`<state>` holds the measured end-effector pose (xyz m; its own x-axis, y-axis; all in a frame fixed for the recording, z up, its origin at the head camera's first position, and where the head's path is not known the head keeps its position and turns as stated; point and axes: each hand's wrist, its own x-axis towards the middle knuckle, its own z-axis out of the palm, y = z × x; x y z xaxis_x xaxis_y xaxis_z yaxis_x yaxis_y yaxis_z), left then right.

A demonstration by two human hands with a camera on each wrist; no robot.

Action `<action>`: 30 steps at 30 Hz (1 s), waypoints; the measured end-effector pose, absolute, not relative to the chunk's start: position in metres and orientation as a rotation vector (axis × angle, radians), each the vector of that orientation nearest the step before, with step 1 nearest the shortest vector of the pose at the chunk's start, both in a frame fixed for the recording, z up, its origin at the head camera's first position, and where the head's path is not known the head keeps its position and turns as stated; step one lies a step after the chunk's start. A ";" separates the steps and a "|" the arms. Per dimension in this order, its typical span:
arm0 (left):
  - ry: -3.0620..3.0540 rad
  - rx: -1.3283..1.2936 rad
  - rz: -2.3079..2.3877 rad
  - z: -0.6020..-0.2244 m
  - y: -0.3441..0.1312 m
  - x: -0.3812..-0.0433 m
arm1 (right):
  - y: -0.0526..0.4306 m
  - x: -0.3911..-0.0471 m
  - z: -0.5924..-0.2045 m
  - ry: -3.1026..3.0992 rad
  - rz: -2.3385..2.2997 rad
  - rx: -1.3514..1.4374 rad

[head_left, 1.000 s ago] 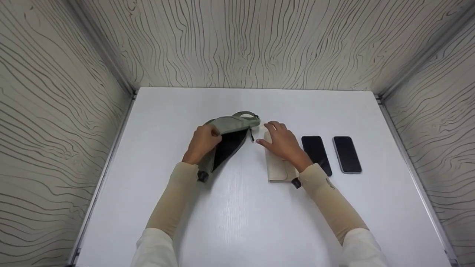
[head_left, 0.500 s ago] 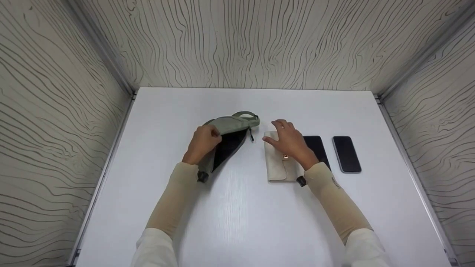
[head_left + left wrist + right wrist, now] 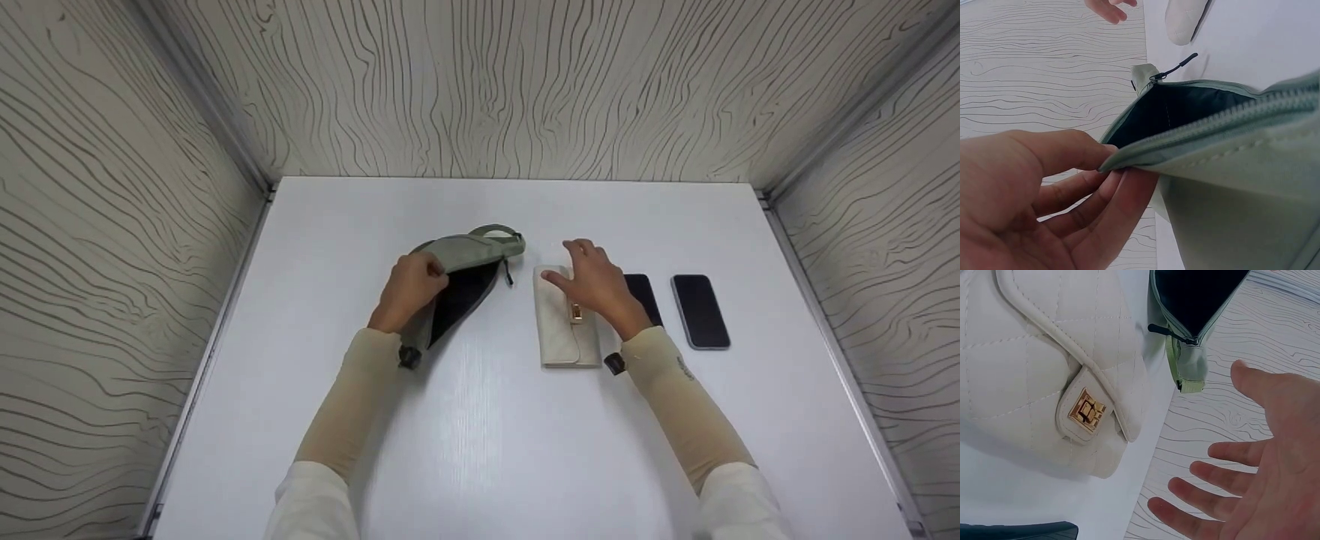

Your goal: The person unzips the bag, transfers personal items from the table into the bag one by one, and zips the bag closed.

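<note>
My left hand (image 3: 411, 289) pinches the zipped edge of a grey-green bag (image 3: 469, 251) between thumb and fingers. Its zip is undone and the dark lining (image 3: 1168, 109) shows inside the mouth; a black zip pull (image 3: 1182, 62) hangs at the far end. To the right lies a cream quilted wallet (image 3: 559, 337) with a gold clasp (image 3: 1087, 409), flap down. Over the wallet's upper right part hovers my right hand (image 3: 596, 285), fingers spread and holding nothing. In the right wrist view that hand (image 3: 1275, 461) is apart from both wallet and bag.
Two dark phones lie right of the wallet: the nearer phone (image 3: 642, 294) is partly hidden by my right hand and wrist, the farther phone (image 3: 701, 311) is in full sight. All rest on a white table (image 3: 465, 450) walled by wood-patterned panels (image 3: 480, 90).
My right hand has drawn back to the right, away from the bag, uncovering more of the wallet and its clasp. The left hand and the bag have stayed put.
</note>
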<state>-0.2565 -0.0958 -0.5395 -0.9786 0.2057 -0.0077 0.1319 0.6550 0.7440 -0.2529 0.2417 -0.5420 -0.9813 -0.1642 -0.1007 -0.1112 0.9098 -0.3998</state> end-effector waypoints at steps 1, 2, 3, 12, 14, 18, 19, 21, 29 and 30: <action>2.771 0.281 1.236 -0.540 -0.096 -0.256 | 0.242 -0.253 -0.543 2.937 -0.606 -0.204; 2.771 0.279 1.233 -0.540 -0.096 -0.256 | 0.243 -0.253 -0.543 2.934 -0.611 -0.192; 2.771 0.276 1.231 -0.540 -0.096 -0.256 | 0.244 -0.253 -0.544 2.931 -0.612 -0.184; 2.786 0.258 1.223 -0.539 -0.094 -0.255 | 0.246 -0.253 -0.548 2.914 -0.631 -0.107; 2.794 0.263 1.218 -0.539 -0.094 -0.255 | 0.247 -0.253 -0.550 2.913 -0.626 -0.095; 2.796 0.258 1.217 -0.540 -0.094 -0.254 | 0.247 -0.253 -0.554 2.908 -0.619 -0.073; 2.794 0.254 1.216 -0.540 -0.094 -0.254 | 0.247 -0.253 -0.555 2.906 -0.622 -0.066; 2.789 0.241 1.214 -0.539 -0.094 -0.254 | 0.247 -0.253 -0.557 2.902 -0.629 -0.052; 2.782 0.210 1.185 -0.539 -0.094 -0.253 | 0.248 -0.254 -0.567 2.864 -0.649 -0.007; 2.780 0.207 1.184 -0.539 -0.093 -0.253 | 0.248 -0.254 -0.568 2.859 -0.651 -0.001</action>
